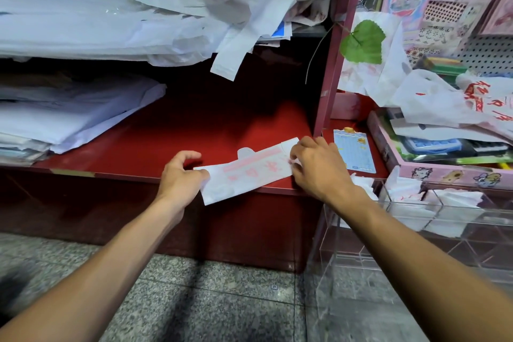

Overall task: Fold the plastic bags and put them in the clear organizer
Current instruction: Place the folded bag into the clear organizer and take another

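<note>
Plastic bags (pixel 116 22), unfolded, are lying heaped across the upper shelf of a dark red cabinet (pixel 227 230), with handle loops hanging over the shelf edge. A second stack of flattened bags (pixel 69 114) is sitting on the left of the red lower shelf (pixel 172 141). More loose bags with red print (pixel 444 103) are spilling over a pink box (pixel 433 169) on the right. Just below that box, the clear organizer (pixel 416 219) is standing beside the cabinet, several of its compartments holding white folded bags.

One white bag with pink print (pixel 247 172), folded into a long strip, is lying at the front edge of the lower shelf, its near end overhanging the edge. The left hand (pixel 181 178) is pinching the strip's left end between thumb and curled fingers. The right hand (pixel 319 166) is resting on the strip's right end, fingers bent down onto it; whether they are pinching or only pressing cannot be told. A small blue card (pixel 354 151) is lying on the shelf just right of the right hand. A green leaf (pixel 363 43) is hanging above.
</note>
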### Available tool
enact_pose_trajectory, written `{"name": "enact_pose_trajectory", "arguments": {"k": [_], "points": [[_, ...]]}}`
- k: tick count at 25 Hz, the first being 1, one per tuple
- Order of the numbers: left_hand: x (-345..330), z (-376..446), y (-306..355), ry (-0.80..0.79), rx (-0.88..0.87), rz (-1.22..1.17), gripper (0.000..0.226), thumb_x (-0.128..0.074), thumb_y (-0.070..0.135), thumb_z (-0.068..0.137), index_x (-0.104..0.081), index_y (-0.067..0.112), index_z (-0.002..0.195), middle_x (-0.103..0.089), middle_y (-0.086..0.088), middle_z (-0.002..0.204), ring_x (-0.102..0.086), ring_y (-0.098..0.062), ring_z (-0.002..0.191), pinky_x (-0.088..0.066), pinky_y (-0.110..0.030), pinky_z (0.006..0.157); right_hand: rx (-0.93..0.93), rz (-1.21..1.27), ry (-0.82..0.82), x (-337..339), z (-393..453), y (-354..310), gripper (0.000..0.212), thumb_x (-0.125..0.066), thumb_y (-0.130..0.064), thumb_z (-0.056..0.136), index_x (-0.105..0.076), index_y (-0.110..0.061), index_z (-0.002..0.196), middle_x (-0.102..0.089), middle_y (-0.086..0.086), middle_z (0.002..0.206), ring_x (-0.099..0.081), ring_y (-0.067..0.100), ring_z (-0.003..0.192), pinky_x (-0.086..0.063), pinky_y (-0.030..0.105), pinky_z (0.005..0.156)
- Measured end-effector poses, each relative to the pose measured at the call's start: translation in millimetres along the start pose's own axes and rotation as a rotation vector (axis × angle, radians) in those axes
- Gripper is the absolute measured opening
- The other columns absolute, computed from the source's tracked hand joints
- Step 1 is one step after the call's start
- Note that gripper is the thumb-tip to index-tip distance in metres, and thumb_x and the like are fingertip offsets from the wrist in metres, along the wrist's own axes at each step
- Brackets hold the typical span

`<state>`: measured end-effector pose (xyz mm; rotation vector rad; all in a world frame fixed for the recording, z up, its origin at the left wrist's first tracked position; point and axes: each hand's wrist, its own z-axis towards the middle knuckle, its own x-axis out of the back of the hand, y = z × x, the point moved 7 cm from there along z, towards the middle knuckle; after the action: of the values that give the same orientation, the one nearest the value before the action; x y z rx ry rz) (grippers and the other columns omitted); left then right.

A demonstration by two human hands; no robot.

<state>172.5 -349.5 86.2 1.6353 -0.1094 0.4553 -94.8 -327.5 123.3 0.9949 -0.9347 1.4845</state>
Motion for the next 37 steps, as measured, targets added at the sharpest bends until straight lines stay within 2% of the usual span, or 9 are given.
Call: {"name": "enact_pose_trajectory", "arguments": {"k": [3,8,14,17,19,23,27,32,37], "points": [[-1,-3,-1,0.081,0.038,-0.096,0.029,-0.064,-0.006,0.076,-0.065,0.02,0.09,-0.062,-0.01,0.077,-0.052,-0.017,0.055,-0.041,-0.023,0.051,0.209,0.107,0.074,14,-15,-29,0.037,-0.056,-0.028,0.084,-0.059,-0.015,0.118,-0.059,0.006,0.116,-0.057,0.032,0.098,-0.04,0.041,0.08],[-27,-24,-3,0.053,0.231,-0.346,0.02,-0.059,-0.011,0.082,-0.065,0.007,0.088,-0.059,-0.01,0.073,-0.056,-0.013,0.046,-0.05,-0.02,0.042,0.359,0.146,-0.251,-7,-41,-73,0.075,-0.066,-0.034,0.085,-0.026,-0.024,0.147,-0.035,0.002,0.145,-0.049,0.029,0.118,-0.046,0.044,0.096],[-62,-56,11,-0.32,0.288,-0.346,0.012,-0.061,0.004,0.088,-0.069,0.001,0.097,-0.072,-0.018,0.087,-0.068,-0.025,0.06,-0.053,-0.025,0.046,0.205,0.002,-0.017,-5,-39,-48,0.049,-0.066,-0.027,0.081,-0.05,-0.016,0.126,-0.049,0.007,0.126,-0.053,0.031,0.103,-0.042,0.042,0.08],[-61,-58,27,-0.498,0.047,-0.125,0.017,-0.057,0.012,0.091,-0.071,0.012,0.101,-0.067,-0.012,0.063,-0.057,-0.026,0.047,-0.034,-0.019,0.038,0.216,0.024,-0.038,-12,-38,-43,0.032,-0.059,-0.025,0.085,-0.055,-0.014,0.114,-0.057,0.006,0.109,-0.057,0.031,0.09,-0.039,0.04,0.074],[-46,-44,41,-0.37,-0.231,0.039,0.019,-0.058,0.014,0.082,-0.073,0.021,0.09,-0.055,-0.003,0.052,-0.044,-0.019,0.048,-0.031,-0.022,0.044,0.222,0.08,-0.055,-14,-37,-42,0.028,-0.059,-0.024,0.087,-0.056,-0.012,0.112,-0.06,0.006,0.107,-0.058,0.031,0.089,-0.043,0.04,0.077],[-32,-35,46,-0.244,-0.691,0.533,0.054,-0.056,0.013,0.062,-0.061,0.035,0.112,-0.056,0.016,0.107,-0.051,-0.008,0.096,-0.041,-0.028,0.08,0.232,0.228,-0.097,-19,-35,-42,0.022,-0.062,-0.019,0.086,-0.055,-0.013,0.106,-0.061,0.002,0.105,-0.058,0.027,0.091,-0.043,0.036,0.08],[-47,-43,10,-0.457,-0.865,0.839,0.078,-0.065,0.002,0.069,-0.042,0.035,0.136,-0.031,0.019,0.153,-0.02,-0.003,0.142,-0.018,-0.026,0.102,0.172,0.371,-0.18,-24,-23,-35,0.028,-0.068,-0.017,0.081,-0.051,-0.019,0.104,-0.057,-0.005,0.109,-0.056,0.023,0.093,-0.042,0.031,0.074],[-50,-44,14,-0.312,-0.945,0.754,0.055,-0.065,0.009,0.082,-0.054,0.029,0.132,-0.049,0.01,0.144,-0.038,-0.012,0.129,-0.025,-0.029,0.092,0.296,0.136,-0.087,-26,-28,-43,0.059,-0.073,-0.026,0.078,-0.046,-0.021,0.13,-0.045,0.002,0.141,-0.047,0.025,0.116,-0.038,0.036,0.089],[-64,-50,22,-0.278,-0.968,0.783,0.056,-0.065,0.019,0.084,-0.051,0.031,0.137,-0.05,0.009,0.133,-0.041,-0.018,0.118,-0.027,-0.032,0.085,0.415,0.051,0.012,-21,-34,-53,0.043,-0.074,-0.022,0.07,-0.058,-0.016,0.109,-0.061,0.003,0.108,-0.058,0.027,0.086,-0.043,0.037,0.072]]}}
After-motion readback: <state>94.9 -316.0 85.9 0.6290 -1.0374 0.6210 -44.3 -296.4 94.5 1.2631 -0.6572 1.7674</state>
